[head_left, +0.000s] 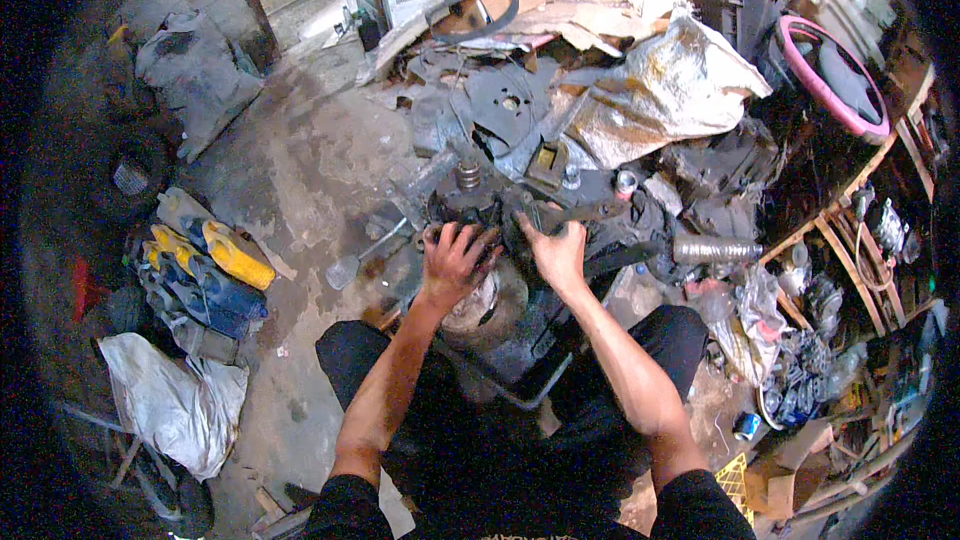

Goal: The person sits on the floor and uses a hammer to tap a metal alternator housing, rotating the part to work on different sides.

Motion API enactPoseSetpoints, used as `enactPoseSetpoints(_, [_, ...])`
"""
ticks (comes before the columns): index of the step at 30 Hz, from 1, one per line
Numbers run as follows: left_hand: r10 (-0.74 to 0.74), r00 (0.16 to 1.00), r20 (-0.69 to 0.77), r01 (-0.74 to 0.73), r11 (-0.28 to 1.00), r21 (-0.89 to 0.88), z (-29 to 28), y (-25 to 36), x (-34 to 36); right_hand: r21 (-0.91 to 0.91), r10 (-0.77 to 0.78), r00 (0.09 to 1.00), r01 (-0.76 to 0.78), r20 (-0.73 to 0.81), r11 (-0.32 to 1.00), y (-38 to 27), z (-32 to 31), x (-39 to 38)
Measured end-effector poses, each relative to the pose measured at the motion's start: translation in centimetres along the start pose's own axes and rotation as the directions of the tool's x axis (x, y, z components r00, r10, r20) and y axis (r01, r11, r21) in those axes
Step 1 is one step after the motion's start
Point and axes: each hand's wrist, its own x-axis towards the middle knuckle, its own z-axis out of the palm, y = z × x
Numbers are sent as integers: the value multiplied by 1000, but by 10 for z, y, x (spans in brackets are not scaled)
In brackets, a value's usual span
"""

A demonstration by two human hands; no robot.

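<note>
Between my knees sits a dark, greasy machine part, its exact kind unclear. My left hand lies over its near left side, fingers bent and gripping it. My right hand is closed at its right side, thumb pointing forward; what the fingers hold is hidden. A dark bar-like piece extends rightward just beyond that hand. Below my hands is a rounded, dusty metal piece on a black base with a pale-edged rim. A ringed metal cylinder stands just beyond the dark part.
A small open box and a can stand ahead. A clear plastic scoop-like piece lies left. Yellow and blue containers and a white sack are farther left. Scrap, a silvery sheet and a pink-rimmed steering wheel crowd the far right.
</note>
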Motion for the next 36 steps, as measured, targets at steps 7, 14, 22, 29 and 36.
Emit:
enactPoseSetpoints(7, [70, 994, -85, -67, 997, 38, -13, -8, 13, -30, 26, 995, -28, -93, 999, 7, -5, 6])
enactPoseSetpoints(14, [13, 1000, 21, -12, 998, -61, -61, -27, 29, -68, -92, 992, 86, -86, 994, 2, -3, 8])
enactPoseSetpoints(22, [52, 993, 110, -42, 995, -91, -75, -11, 21, -20, -32, 998, 31, -46, 999, -10, -4, 8])
enactPoseSetpoints(29, [-68, 989, 132, 101, 959, -266, -54, 6, 16, 3, -6, 1000, 6, -15, 1000, -18, -10, 1])
enactPoseSetpoints(36, [-125, 988, 86, 151, 879, -451, -55, 3, 15, -155, -249, 968, 246, -2, 957, 6, -9, -13])
